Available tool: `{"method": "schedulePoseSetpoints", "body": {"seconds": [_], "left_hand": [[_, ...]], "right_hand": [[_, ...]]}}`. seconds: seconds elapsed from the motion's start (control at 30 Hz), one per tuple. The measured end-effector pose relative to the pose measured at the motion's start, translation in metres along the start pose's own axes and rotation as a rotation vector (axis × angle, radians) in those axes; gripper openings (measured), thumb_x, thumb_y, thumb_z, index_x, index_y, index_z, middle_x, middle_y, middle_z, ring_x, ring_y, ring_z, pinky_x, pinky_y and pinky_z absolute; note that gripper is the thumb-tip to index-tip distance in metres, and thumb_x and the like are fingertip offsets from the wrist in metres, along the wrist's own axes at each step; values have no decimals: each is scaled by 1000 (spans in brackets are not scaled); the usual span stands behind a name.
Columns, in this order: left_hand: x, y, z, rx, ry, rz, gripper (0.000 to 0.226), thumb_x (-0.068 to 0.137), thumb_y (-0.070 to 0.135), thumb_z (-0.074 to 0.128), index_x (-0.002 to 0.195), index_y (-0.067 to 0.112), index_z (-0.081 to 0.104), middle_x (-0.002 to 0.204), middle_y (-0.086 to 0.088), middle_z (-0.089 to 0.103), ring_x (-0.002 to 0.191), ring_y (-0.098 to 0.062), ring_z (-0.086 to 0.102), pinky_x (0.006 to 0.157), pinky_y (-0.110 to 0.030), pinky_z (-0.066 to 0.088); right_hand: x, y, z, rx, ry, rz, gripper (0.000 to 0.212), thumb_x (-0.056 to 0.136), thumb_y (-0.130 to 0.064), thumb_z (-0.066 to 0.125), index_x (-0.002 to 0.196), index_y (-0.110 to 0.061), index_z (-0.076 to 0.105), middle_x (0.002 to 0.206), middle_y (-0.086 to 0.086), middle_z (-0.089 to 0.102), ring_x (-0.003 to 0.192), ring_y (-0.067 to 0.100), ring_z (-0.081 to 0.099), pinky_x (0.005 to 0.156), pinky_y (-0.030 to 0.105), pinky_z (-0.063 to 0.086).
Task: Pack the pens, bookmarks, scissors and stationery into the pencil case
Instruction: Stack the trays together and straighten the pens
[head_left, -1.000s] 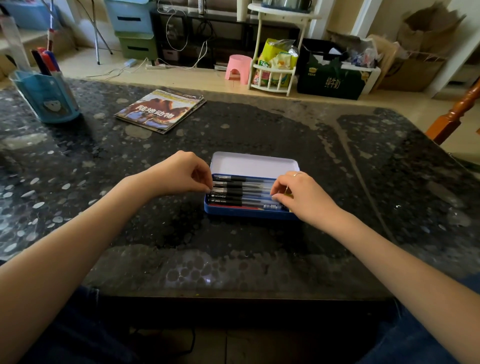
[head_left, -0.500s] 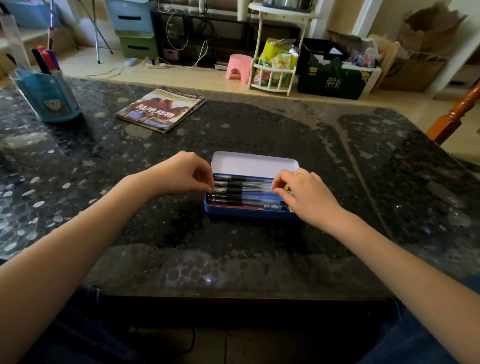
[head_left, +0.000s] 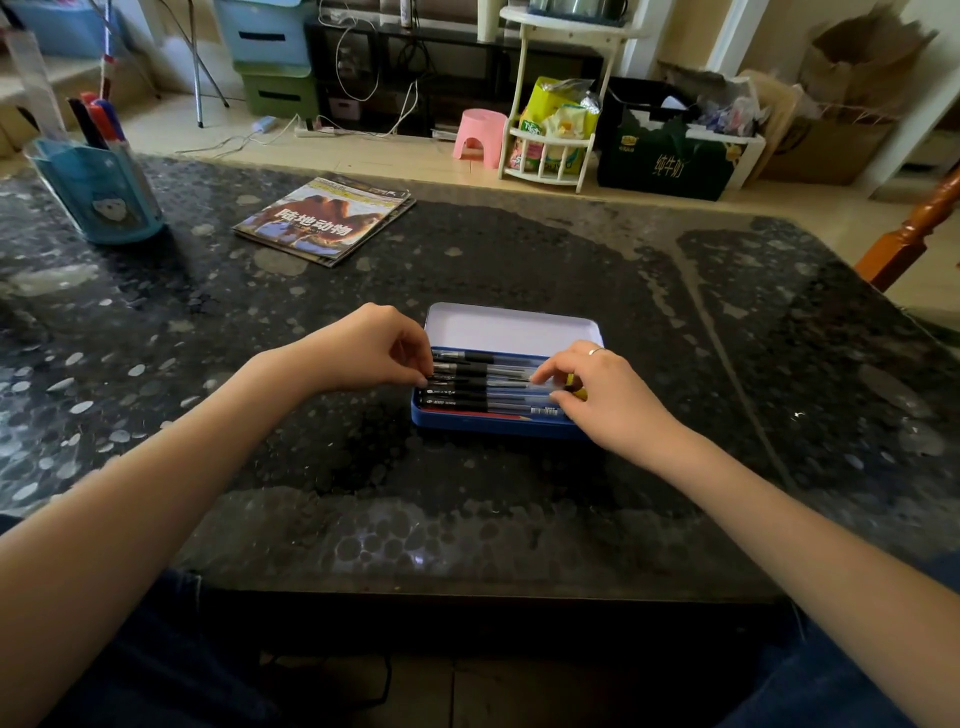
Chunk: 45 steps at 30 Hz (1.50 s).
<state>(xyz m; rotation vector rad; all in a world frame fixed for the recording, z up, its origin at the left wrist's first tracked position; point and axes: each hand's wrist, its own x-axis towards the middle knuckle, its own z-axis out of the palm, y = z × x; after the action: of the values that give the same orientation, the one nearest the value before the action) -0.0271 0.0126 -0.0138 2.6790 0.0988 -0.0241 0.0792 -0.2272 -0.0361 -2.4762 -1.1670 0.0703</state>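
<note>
Since a second ago, the right hand has slid a little toward the far side of the blue pencil case, its fingertips now on the middle pens rather than the near ones; the left hand has barely shifted. Left fingers are curled and pinch the black cap end of one middle pen at the case's left wall. Right fingers are bent and pinch the clear barrels near the right wall, covering something yellow there. Pens lie side by side, filling the tray from wall to wall, with the pale lid standing open behind.

Around the case the dark speckled table lies bare to the near edge and to the right edge. Far left stand a blue pen holder and a magazine, well apart from the case. Beyond the table are a pink stool, a white rack and a green carton.
</note>
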Motion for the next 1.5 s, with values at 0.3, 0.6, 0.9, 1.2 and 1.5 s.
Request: {"method": "schedulePoseSetpoints", "body": {"seconds": [0.3,0.6,0.9,1.2,1.5], "left_hand": [[1,2,1,7,2,8,5,76,15,73,80,18,74,73,14,68,72,1,60,67,-9,41],[2,2,2,-10,-16,15,6,77,16,73,82,20,74,77,10,70,74,1,61,69,-11,42],[3,2,5,-1,-27,-9,5,80,19,71,85,21,72,82,8,67,75,2,57,67,-11,39],[-1,8,1,-65,-78,-19,22,70,35,79,89,26,71,82,9,66,76,-2,60,68,-14,43],[-1,9,1,-75,-60,2,24,69,29,81,90,25,70,83,7,67,76,-5,61,70,-19,47]], "right_hand": [[0,1,2,83,28,35,17,89,-12,61,97,-26,67,97,-9,58,87,5,55,76,16,46],[2,3,4,31,41,5,12,88,-15,64,94,-23,71,96,-8,61,90,3,53,80,19,44],[4,4,2,6,-12,-11,8,90,-18,62,93,-22,68,96,-8,61,90,6,56,85,27,50],[6,6,1,28,-47,-5,8,88,-26,65,94,-23,68,94,-10,59,89,5,55,83,26,50],[3,2,0,116,-59,-67,8,83,-31,70,88,-27,65,93,-8,61,87,6,55,76,21,47]]}}
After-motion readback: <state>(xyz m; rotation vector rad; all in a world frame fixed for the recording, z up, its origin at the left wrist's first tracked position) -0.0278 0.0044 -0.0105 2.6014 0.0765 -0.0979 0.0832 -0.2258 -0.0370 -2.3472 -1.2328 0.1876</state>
